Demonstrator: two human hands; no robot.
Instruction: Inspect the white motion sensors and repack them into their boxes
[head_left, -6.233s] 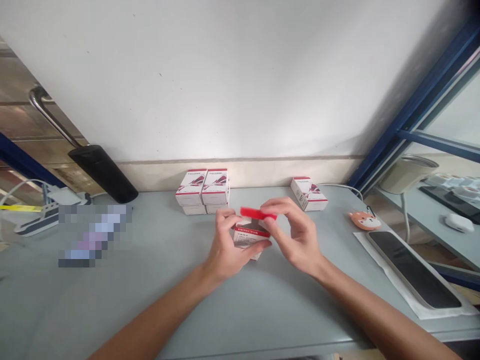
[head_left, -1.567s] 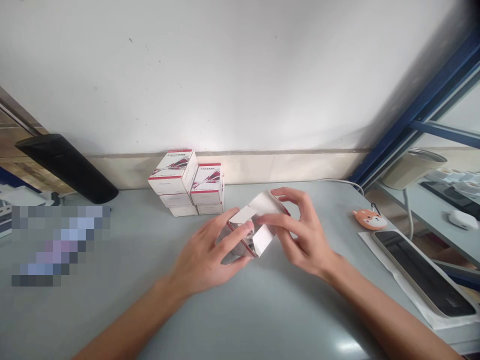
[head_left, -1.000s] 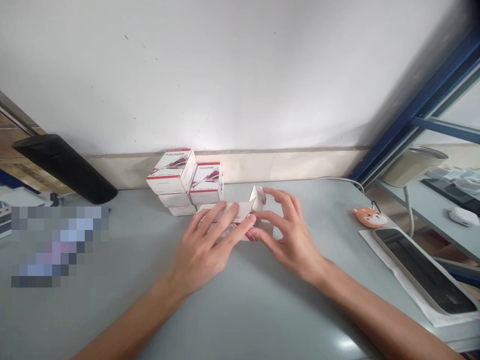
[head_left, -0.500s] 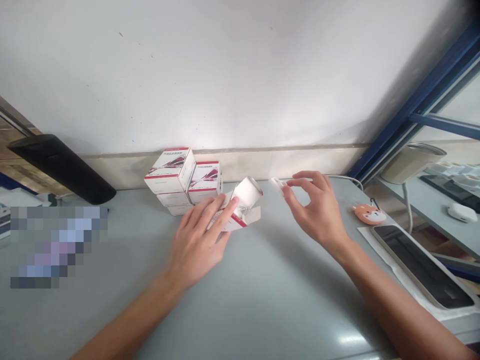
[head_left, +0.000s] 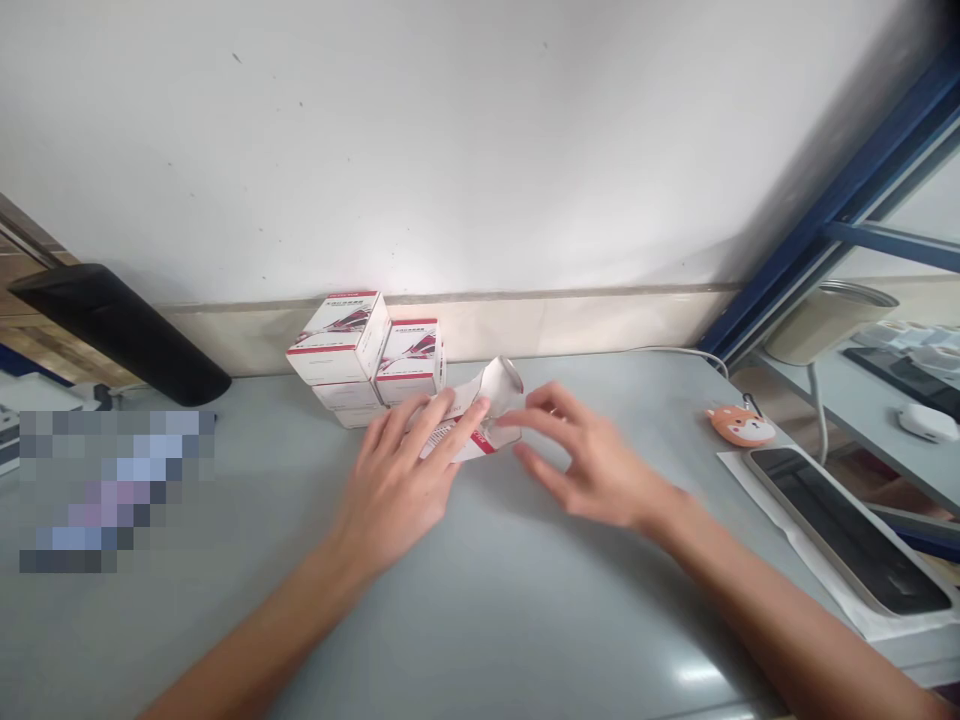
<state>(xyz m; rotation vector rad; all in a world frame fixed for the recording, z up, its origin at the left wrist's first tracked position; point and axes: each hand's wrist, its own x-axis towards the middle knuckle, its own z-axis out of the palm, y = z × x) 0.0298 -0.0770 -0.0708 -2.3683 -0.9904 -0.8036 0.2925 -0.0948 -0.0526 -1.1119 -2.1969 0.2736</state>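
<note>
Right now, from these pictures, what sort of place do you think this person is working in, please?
Probably a small office or packing room. A grey desk stands against a white wall, with a stack of white-and-red boxes on it, a phone nearby, and a blue-framed window beside it.

Single head-worn view, facing forward and down; left hand, right hand close below, grey table beneath.

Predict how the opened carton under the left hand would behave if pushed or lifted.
The opened carton looks light and floppy: its thin white card lies opened out beneath the left hand. Pushed, it would probably slide rather than tip, since it lies low on the smooth grey table. Lifted, its loose flaps would likely bend.
</note>
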